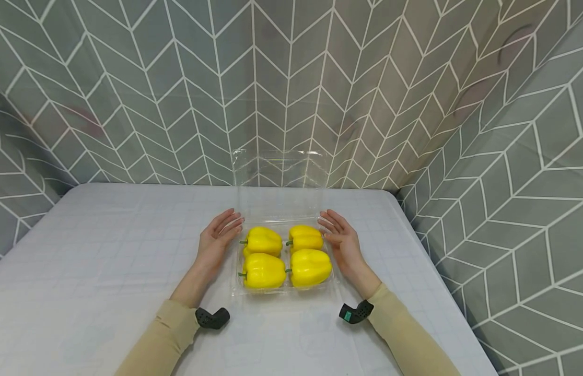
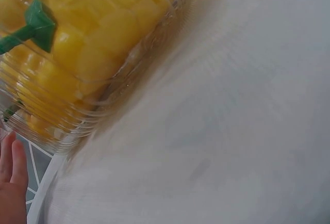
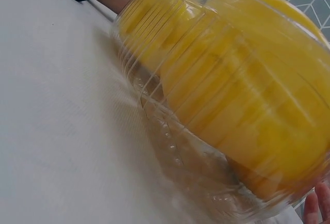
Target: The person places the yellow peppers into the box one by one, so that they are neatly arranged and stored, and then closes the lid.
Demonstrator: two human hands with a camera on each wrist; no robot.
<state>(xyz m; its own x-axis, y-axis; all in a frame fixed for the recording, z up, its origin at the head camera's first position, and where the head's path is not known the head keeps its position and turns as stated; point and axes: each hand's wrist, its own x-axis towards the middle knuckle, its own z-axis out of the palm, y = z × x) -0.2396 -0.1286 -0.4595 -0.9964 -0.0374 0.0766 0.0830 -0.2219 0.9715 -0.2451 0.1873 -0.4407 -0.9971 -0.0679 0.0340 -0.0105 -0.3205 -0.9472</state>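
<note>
table (image 1: 108, 250): white checked cloth | backdrop (image 1: 131, 89): grey chevron-patterned sheet, behind and at both sides

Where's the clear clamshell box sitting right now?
In the head view the clear clamshell box sits mid-table on the white cloth, lid raised, between the left hand and right hand, holding four yellow peppers.
</note>
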